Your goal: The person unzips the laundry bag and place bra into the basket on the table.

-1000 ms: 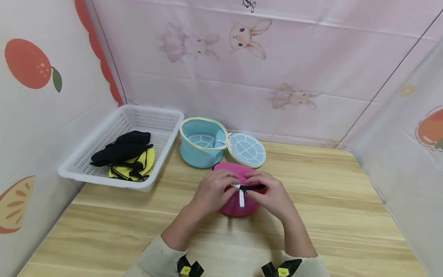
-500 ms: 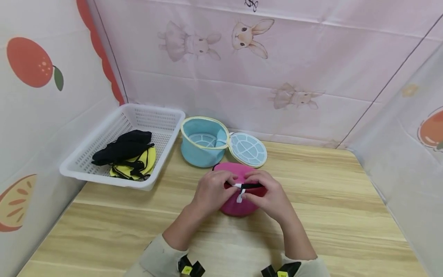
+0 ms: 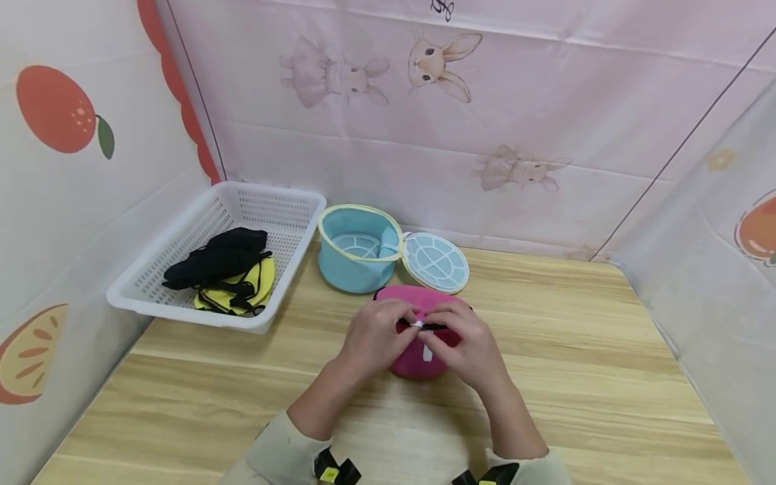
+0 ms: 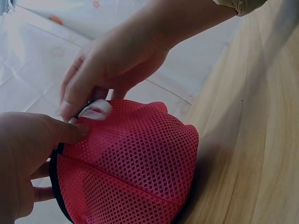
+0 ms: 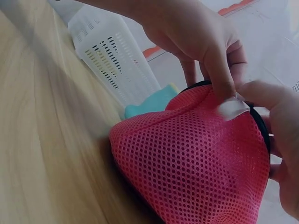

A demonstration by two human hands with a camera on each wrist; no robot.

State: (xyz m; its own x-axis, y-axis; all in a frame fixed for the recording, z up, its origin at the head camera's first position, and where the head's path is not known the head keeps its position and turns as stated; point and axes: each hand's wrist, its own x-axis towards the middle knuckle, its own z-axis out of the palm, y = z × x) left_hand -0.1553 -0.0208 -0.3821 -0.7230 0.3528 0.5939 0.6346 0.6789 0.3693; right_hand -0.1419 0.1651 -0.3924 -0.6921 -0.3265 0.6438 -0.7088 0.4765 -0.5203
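Note:
A pink mesh laundry bag [image 3: 418, 367] with a black zipper edge [image 3: 438, 327] stands on the table in front of me. My left hand [image 3: 374, 335] pinches the zipper edge between thumb and fingers at the left. Close against it, my right hand [image 3: 471, 343] pinches the same edge from the right, the two thumbs almost meeting. A white fabric pull tab [image 3: 428, 353] hangs below the fingertips. In the left wrist view the tab [image 4: 96, 110] looks blurred beside the right fingers. The zipper slider is hidden behind the fingers.
At the left stands a white perforated basket [image 3: 182, 314] holding black and yellow fabric items [image 3: 262, 283]. Behind the pink bag sits a light-blue mesh bag [image 3: 354, 275], its round lid [image 3: 435, 261] lying folded out to the right. Printed cloth walls [image 3: 376, 148] enclose the wooden table [image 3: 606, 377].
My right hand has shifted left along the zipper edge until it sits close to the left hand. The white tab flipped up, then dropped again. The left hand stays nearly in place.

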